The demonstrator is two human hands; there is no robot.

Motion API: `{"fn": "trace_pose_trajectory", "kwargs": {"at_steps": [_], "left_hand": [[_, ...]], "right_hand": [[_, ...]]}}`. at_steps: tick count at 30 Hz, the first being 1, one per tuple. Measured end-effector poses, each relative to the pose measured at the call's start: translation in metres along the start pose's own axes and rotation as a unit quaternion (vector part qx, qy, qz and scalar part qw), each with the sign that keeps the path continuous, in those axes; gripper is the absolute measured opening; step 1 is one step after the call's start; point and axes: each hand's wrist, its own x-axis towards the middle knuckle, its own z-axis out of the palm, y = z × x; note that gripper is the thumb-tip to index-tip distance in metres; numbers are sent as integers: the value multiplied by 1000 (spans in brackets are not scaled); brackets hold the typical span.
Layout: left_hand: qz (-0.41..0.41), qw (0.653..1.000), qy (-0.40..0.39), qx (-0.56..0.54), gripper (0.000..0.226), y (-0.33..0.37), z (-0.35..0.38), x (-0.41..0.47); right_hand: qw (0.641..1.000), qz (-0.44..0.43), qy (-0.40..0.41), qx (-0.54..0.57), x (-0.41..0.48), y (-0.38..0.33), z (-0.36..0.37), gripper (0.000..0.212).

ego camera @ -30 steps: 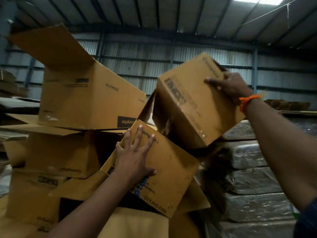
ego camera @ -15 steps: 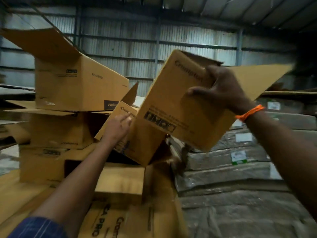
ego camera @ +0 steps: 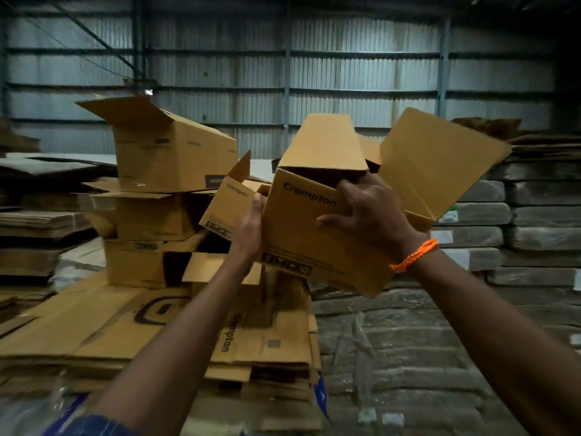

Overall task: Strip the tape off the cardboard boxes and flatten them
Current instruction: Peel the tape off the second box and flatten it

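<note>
Right hand (ego camera: 367,215) grips the Crompton box (ego camera: 298,237); left hand (ego camera: 250,229) lies flat against it. Stacked boxes (ego camera: 163,165) stand beyond the hands, flattened cartons (ego camera: 157,335) below.

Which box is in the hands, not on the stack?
The tilted Crompton box at centre: right hand grips its open rim, left hand against its side. Other boxes sit stacked left.

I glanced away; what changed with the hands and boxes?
The right hand pulled the held box off the pile toward the person. The left hand left the tilted box and now presses the held box's side. The stacked boxes stayed put.
</note>
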Motion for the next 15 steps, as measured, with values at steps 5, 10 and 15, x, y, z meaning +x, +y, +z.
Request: {"fn": "trace_pose_trajectory", "kwargs": {"at_steps": [5, 10, 15], "left_hand": [[-11, 994, 22, -105, 44, -3, -4, -72], [-150, 964, 18, -217, 59, -8, -37, -172], [-226, 944, 61, -234, 51, -20, -142, -284]], "right_hand": [[995, -46, 6, -88, -28, -59, -70, 50], [994, -32, -18, -101, -57, -156, -116, 50], [999, 8, -32, -36, -66, -293, -153, 46]]}}
